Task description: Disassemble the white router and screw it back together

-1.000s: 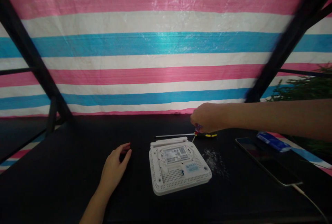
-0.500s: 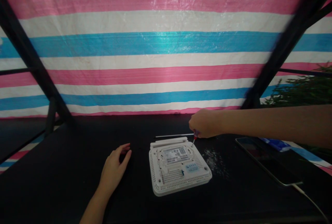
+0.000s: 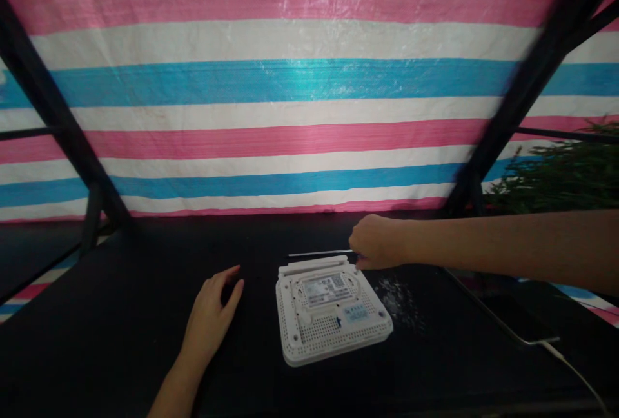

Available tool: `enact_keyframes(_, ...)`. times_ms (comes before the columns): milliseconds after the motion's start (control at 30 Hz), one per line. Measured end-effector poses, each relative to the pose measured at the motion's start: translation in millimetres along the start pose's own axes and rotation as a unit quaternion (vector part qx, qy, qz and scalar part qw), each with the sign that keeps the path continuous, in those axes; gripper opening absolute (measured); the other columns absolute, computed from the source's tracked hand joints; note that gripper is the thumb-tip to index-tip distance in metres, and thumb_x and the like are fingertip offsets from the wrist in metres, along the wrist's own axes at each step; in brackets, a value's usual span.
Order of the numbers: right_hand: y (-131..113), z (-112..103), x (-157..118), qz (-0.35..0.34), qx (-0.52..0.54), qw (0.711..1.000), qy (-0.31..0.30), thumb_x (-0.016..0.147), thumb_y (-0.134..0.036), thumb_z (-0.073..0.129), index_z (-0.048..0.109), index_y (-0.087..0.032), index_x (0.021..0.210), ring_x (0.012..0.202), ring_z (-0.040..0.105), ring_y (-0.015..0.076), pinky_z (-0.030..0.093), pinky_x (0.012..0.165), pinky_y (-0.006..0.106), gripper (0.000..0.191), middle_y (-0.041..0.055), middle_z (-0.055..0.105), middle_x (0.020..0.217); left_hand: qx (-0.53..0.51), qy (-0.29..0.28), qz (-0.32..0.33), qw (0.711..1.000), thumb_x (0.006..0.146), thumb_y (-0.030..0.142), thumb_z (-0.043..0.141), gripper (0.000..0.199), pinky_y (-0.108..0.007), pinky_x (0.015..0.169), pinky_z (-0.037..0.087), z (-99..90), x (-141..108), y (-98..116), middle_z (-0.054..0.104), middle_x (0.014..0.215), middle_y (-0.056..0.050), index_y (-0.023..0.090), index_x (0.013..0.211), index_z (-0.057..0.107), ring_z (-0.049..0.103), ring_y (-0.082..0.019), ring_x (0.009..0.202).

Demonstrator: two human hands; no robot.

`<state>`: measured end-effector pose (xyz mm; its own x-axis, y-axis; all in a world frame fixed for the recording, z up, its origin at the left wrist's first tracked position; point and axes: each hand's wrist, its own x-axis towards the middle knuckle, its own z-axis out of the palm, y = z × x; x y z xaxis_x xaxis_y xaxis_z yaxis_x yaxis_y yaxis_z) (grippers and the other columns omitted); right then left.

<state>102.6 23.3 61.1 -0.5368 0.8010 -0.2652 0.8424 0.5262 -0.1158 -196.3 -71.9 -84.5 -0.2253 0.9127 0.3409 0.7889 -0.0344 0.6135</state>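
Evidently closed, right hand (image 3: 378, 242) grips a mostly hidden screwdriver (image 3: 359, 263) at the far right corner of the white router (image 3: 333, 311), whose body lies toward seven o'clock. Left hand (image 3: 213, 308) loosely open, empty, router at its three o'clock.

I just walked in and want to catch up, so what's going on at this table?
Someone's right hand is closed at the far right corner of a white vented box, seemingly on a small tool that it mostly hides. The left hand is by the box's left side, holding nothing. The box lies label up on the black table. A thin metal rod lies behind it, pale specks lie to its right, and farther right is a phone, partly hidden by the forearm.
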Motion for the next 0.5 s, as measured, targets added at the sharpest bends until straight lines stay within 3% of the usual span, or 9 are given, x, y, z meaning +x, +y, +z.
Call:
enact_keyframes(67, 2.1, -9.4, -4.3, 0.016, 0.01, 1.0, -0.006, 0.088, -0.047, 0.053, 0.061, -0.012, 0.101, 0.103, 0.056, 0.0174, 0.044, 0.095, 0.042, 0.038, 0.0082, 0.061, 0.103, 0.014, 0.029, 0.025, 0.999, 0.085, 0.047, 0.044, 0.044, -0.046, 0.099, 0.04, -2.0, -11.0, 14.1, 0.063, 0.119, -0.009, 0.022, 0.117, 0.059, 0.054, -0.029, 0.112)
enact_keyframes(133, 9.6, -22.3, -13.0, 0.033, 0.033, 0.999, 0.002, 0.084, -0.043, 0.06, 0.062, -0.012, 0.085, 0.098, 0.057, 0.0166, 0.043, 0.096, 0.042, 0.031, 0.0064, 0.062, 0.092, 0.019, 0.044, 0.054, 0.997, 0.085, 0.048, 0.044, 0.044, -0.044, 0.094, 0.044, -0.5, -28.7, 29.1, 0.067, 0.113, -0.009, 0.023, 0.116, 0.061, 0.059, -0.029, 0.103)
enact_keyframes(200, 22.3, -32.1, -26.1, 0.051, 0.074, 0.996, 0.02, 0.076, -0.04, 0.067, 0.06, -0.015, 0.068, 0.087, 0.057, 0.0167, 0.044, 0.091, 0.039, 0.028, 0.0054, 0.06, 0.075, 0.014, 0.005, 0.053, 0.998, 0.084, 0.052, 0.046, 0.044, -0.042, 0.09, 0.047, 5.0, -47.8, 40.6, 0.068, 0.112, -0.008, 0.025, 0.116, 0.062, 0.06, -0.029, 0.102)
enact_keyframes(267, 35.7, -30.1, -40.6, 0.073, 0.139, 0.987, 0.032, 0.072, -0.043, 0.068, 0.057, -0.018, 0.06, 0.071, 0.056, 0.0165, 0.048, 0.078, 0.035, 0.03, 0.0061, 0.056, 0.063, 0.018, -0.042, 0.021, 0.999, 0.082, 0.056, 0.048, 0.048, -0.046, 0.092, 0.046, 12.3, -61.8, 47.2, 0.067, 0.116, -0.008, 0.025, 0.116, 0.063, 0.058, -0.031, 0.106)
enact_keyframes(333, 44.7, -9.9, -51.8, 0.1, 0.227, 0.968, 0.029, 0.074, -0.053, 0.062, 0.056, -0.018, 0.063, 0.057, 0.054, 0.0151, 0.048, 0.059, 0.031, 0.036, 0.0073, 0.057, 0.063, 0.019, -0.08, -0.014, 0.997, 0.08, 0.058, 0.048, 0.05, -0.051, 0.095, 0.043, 19.7, -67.1, 50.7, 0.065, 0.12, -0.007, 0.025, 0.115, 0.065, 0.055, -0.032, 0.112)
enact_keyframes(400, 46.6, 26.8, -56.2, 0.131, 0.338, 0.931, 0.035, 0.079, -0.064, 0.045, 0.054, -0.019, 0.081, 0.062, 0.061, 0.0162, 0.048, 0.05, 0.028, 0.046, 0.0107, 0.065, 0.088, 0.005, -0.102, -0.038, 0.994, 0.082, 0.059, 0.044, 0.05, -0.053, 0.097, 0.04, 26.7, -65.2, 54.0, 0.063, 0.123, -0.007, 0.026, 0.113, 0.065, 0.052, -0.033, 0.115)
enact_keyframes(500, 40.0, 90.9, -51.3, 0.163, 0.469, 0.864, 0.085, 0.082, -0.069, 0.035, 0.049, -0.018, 0.094, 0.082, 0.066, 0.0184, 0.055, 0.065, 0.031, 0.054, 0.0129, 0.062, 0.106, -0.037, -0.108, -0.066, 0.991, 0.084, 0.059, 0.04, 0.052, -0.053, 0.099, 0.038, 36.9, -59.1, 61.0, 0.061, 0.126, -0.007, 0.025, 0.117, 0.062, 0.05, -0.032, 0.118)
